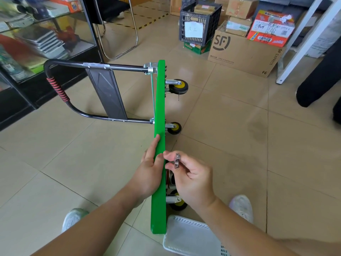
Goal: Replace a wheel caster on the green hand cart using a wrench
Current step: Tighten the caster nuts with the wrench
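The green hand cart (159,108) stands on its long edge on the tiled floor, its black handle (60,95) folded out to the left. Black casters with yellow hubs stick out to the right: one far (178,86), one in the middle (174,128), one near (177,200). My left hand (150,167) lies against the cart's left face with straight fingers, thumb on the top edge. My right hand (190,174) grips a small metal wrench (177,161) right beside the cart's right face, above the near caster. The bolt under the wrench is hidden.
A white plastic basket (190,237) sits on the floor at the cart's near end. My shoes (73,218) (241,206) flank the cart. Cardboard boxes (243,54) and a black crate (200,23) stand at the back right, a glass cabinet (36,43) on the left.
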Tool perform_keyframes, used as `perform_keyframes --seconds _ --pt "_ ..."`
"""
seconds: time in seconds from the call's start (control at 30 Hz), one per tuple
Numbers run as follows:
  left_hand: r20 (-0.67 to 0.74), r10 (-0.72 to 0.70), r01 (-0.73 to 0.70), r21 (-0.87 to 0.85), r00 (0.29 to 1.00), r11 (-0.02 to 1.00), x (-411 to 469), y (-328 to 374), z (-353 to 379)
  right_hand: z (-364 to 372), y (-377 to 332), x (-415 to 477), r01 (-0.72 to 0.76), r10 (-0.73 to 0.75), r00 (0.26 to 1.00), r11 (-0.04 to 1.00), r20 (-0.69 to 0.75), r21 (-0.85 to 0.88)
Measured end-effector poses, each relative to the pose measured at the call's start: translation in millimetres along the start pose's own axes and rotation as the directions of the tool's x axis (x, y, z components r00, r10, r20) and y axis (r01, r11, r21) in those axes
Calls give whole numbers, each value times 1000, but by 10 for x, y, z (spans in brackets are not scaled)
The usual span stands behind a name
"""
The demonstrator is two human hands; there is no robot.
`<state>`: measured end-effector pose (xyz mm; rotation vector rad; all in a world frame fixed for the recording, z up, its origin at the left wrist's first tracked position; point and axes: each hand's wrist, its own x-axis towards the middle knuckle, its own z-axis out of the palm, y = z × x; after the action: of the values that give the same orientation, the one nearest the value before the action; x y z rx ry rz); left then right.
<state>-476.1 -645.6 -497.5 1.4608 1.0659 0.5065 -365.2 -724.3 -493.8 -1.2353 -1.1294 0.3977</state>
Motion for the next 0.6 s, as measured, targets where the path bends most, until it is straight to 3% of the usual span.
perform_keyframes --seconds 0.13,0.3,0.47,0.6 --pt "-5 2 -2 23 1000 1000 14 -1 10 -18 -6 145 -57 57 998 998 21 1" --pt "-11 31 -31 38 999 999 33 -31 18 -7 -94 313 -28 50 983 992 175 -123" --pt "-23 31 -29 68 999 997 26 -13 24 95 -112 419 -241 245 964 969 101 -52" --pt "-10 -20 21 130 1000 991 28 -20 15 95 -173 697 -419 420 893 907 162 -36"
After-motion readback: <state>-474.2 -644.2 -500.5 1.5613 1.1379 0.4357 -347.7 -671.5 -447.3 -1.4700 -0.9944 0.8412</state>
